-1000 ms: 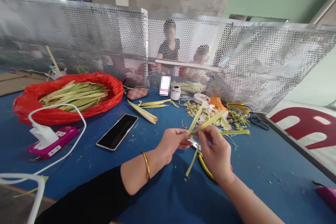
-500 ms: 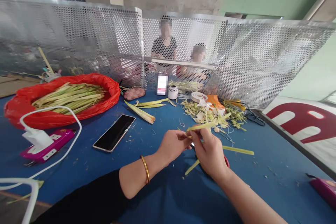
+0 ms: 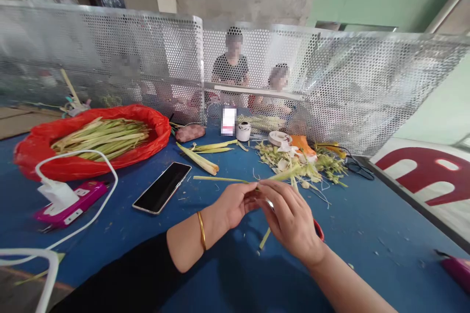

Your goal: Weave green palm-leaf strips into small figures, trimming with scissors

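My left hand (image 3: 235, 204) is closed, with thumb and fingers pinching a thin pale green plant stalk (image 3: 216, 179) that sticks out to the left. Its fingertips meet those of my right hand (image 3: 290, 220), which is also closed, around the stalk's other part. A wider pale leafy piece (image 3: 284, 174) extends past the right fingers toward the scrap heap. Behind my right wrist shows a red curved handle (image 3: 319, 230), and a small metal glint appears by the right fingers; the rest of that tool is hidden. A short stalk piece (image 3: 265, 238) shows below the hands.
A red plastic bag (image 3: 154, 124) of stalks stands left, beside a purple power strip (image 3: 79, 200) with a white cable. A phone (image 3: 161, 188), loose stalks (image 3: 198, 159) and a scrap heap (image 3: 308, 171) lie on the blue table. Two people sit behind a perforated metal screen (image 3: 147, 49).
A stalk now sticks out leftward from my left fingers. The long piece right of my right hand no longer shows. My right fingers have stretched over toward my left fingertips.
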### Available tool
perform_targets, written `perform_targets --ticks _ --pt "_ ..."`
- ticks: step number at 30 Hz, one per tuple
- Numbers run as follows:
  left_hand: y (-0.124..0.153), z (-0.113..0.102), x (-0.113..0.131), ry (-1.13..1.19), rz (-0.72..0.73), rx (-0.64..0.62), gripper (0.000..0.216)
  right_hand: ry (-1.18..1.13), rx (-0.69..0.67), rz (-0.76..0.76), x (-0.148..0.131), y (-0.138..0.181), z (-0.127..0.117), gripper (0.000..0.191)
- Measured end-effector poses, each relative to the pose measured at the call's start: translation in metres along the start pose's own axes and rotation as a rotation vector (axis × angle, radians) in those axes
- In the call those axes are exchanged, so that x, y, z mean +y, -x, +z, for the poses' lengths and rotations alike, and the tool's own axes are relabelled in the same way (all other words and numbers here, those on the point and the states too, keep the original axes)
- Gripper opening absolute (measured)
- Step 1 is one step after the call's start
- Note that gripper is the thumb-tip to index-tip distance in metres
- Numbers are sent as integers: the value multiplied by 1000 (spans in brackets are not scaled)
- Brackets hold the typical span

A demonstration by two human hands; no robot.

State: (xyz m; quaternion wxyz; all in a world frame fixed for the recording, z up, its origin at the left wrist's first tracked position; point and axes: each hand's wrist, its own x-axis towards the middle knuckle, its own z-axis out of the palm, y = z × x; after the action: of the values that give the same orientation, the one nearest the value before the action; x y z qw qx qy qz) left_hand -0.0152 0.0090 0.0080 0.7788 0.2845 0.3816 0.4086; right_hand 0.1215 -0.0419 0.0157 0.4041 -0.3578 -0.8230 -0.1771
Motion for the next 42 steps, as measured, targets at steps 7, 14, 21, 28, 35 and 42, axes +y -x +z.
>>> perform_targets --ticks 7,14,21,28,35,42 --pt "-3 -6 16 172 7 109 15 162 22 435 6 0 4 32" --pt "2 -1 18 86 62 207 14 -411 -253 756 -1 2 15 14" --pt "-3 -4 16 164 66 165 17 -294 -411 562 -11 6 13 11" --pt "4 5 9 92 73 139 15 -335 98 701 13 1 7 26" --pt "4 4 5 -2 12 46 13 -623 133 717 10 -3 6 15" --pt "2 3 7 88 76 94 12 -1053 355 1210 17 -4 16 25"
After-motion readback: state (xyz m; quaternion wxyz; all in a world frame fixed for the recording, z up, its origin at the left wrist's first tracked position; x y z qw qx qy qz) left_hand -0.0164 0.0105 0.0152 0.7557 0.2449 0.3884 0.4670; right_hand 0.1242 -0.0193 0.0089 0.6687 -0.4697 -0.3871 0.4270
